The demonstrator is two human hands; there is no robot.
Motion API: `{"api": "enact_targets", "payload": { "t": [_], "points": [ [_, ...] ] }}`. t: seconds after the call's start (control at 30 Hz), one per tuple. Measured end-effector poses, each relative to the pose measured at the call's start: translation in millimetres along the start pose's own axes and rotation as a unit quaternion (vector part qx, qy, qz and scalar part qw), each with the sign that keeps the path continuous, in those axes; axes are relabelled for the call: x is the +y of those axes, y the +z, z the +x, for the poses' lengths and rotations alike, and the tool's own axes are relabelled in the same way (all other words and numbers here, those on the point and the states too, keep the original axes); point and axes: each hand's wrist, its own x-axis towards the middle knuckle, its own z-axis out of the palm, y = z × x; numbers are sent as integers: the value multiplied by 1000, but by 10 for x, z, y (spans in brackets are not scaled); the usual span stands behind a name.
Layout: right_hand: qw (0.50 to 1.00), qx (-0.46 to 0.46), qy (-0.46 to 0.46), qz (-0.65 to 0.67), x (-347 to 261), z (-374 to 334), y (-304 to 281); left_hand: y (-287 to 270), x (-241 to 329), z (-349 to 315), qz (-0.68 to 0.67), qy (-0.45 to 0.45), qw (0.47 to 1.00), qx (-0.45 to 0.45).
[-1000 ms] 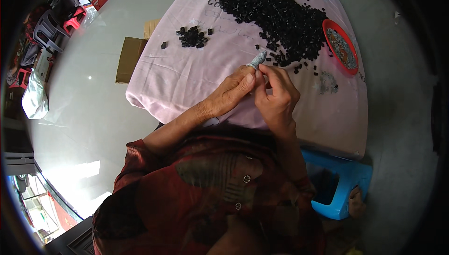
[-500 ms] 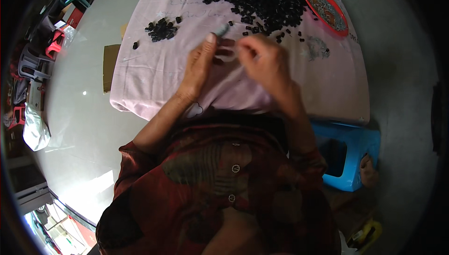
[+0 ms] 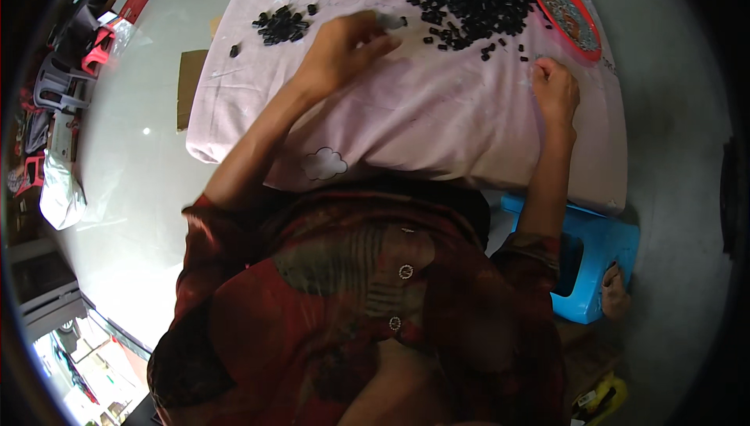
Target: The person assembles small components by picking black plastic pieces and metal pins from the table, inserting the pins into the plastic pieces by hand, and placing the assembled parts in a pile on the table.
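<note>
A person in a dark red patterned shirt [image 3: 258, 309] is sitting at a tabletop draped in pink cloth [image 3: 445, 113]. The left hand [image 3: 340, 49] is stretching across the cloth, its fingers opening around a gap, thumb standing apart; a blurred pale grey covering [image 3: 386, 19] is wrapping one finger. A lone black piece [image 3: 404, 22] is lying just beside that covered fingertip. The right hand [image 3: 556, 91] is poising near the lower end of a red dish [image 3: 592, 54], its fingers curling inward; whether they are gripping anything, one cannot tell. Small silvery and brownish bits [image 3: 569, 18] are filling the dish. A broad heap of black pieces [image 3: 476, 0] is spreading between the hands toward the far edge, while a smaller black cluster [image 3: 280, 26] is lying left of the left hand. A blue plastic stool [image 3: 601, 238] is standing below the near right corner.
</note>
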Motion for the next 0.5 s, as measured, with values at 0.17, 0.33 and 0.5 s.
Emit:
{"api": "enact_targets", "payload": {
  "t": [0.17, 0.33, 0.5],
  "points": [
    [994, 91, -14, 51, -63, 15, 81, 194, -112, 620, 222, 109, 968, -50],
    [985, 127, 13, 117, 65, -67, 98, 498, -170, 649, 205, 82, 975, -33],
    [967, 124, 50, 218, 92, -85, 105, 478, -284, 694, 158, 100, 982, 26]
  ]
}}
